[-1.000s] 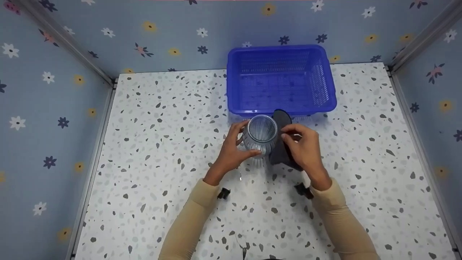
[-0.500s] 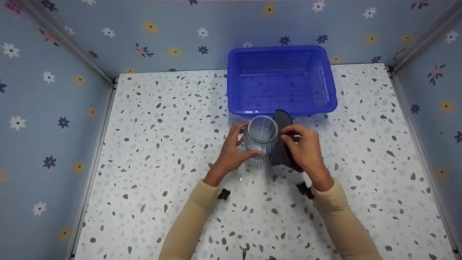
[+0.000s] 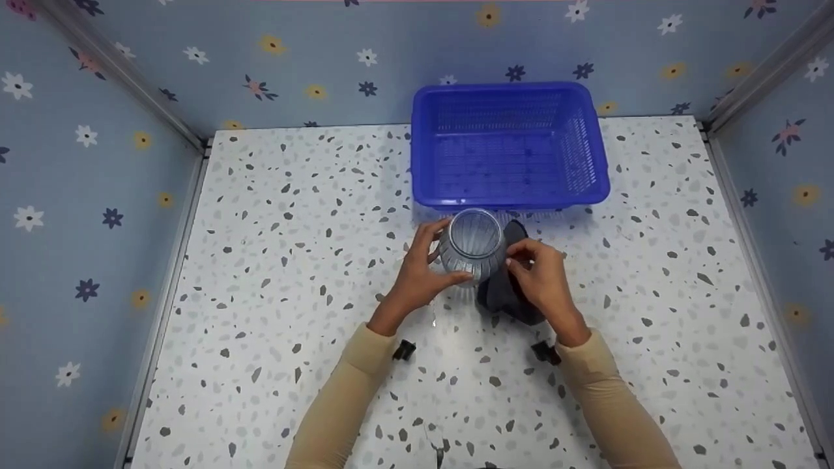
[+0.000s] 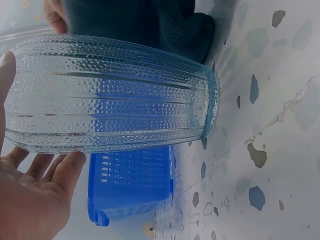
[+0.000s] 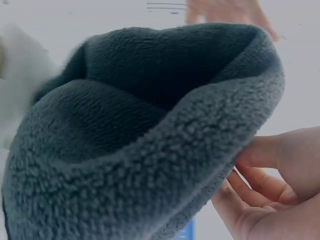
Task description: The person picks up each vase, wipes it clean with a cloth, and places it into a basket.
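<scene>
A clear ribbed glass vase [image 3: 474, 260], its side covered in small bumps, stands upright with its mouth facing up. My left hand [image 3: 422, 273] grips it from the left, thumb on the near side and fingers on the far side. The vase's base [image 4: 210, 105] is right at the tabletop in the left wrist view. To its right hangs a dark grey fuzzy cloth [image 3: 505, 293], pinched near its upper part between the thumb and fingers of my right hand [image 3: 542, 272]. Folded over, the cloth [image 5: 165, 165] fills most of the right wrist view.
Behind the vase, a blue plastic basket [image 3: 508, 202] with perforated sides stands against the flowered back wall [image 3: 417, 52]. Small black pieces [image 3: 404, 350] show beside both wrists. The speckled white table [image 3: 293, 260] is bordered by walls left and right.
My right hand has moved slightly toward me, drawing the cloth down along the right side of the vase. The left hand and the vase have stayed in place.
</scene>
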`<control>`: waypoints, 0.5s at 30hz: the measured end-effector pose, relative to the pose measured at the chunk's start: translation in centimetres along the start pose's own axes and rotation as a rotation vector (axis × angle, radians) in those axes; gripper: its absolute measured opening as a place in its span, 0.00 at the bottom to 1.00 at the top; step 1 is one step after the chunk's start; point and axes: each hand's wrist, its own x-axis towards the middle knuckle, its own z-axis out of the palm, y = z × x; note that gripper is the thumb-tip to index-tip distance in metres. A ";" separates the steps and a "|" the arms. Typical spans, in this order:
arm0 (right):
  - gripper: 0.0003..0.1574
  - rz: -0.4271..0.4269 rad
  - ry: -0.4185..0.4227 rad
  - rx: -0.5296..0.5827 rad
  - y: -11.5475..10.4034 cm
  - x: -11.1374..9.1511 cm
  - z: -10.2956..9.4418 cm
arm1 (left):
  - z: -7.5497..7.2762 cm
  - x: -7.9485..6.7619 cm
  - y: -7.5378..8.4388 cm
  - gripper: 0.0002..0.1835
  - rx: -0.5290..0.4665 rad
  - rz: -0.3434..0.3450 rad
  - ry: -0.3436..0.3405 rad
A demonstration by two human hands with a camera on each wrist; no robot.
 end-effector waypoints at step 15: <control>0.06 0.011 -0.086 -0.141 3.6 0.1 2.9 | 0.2 0.0 -0.2 0.52 -0.018 0.022 0.017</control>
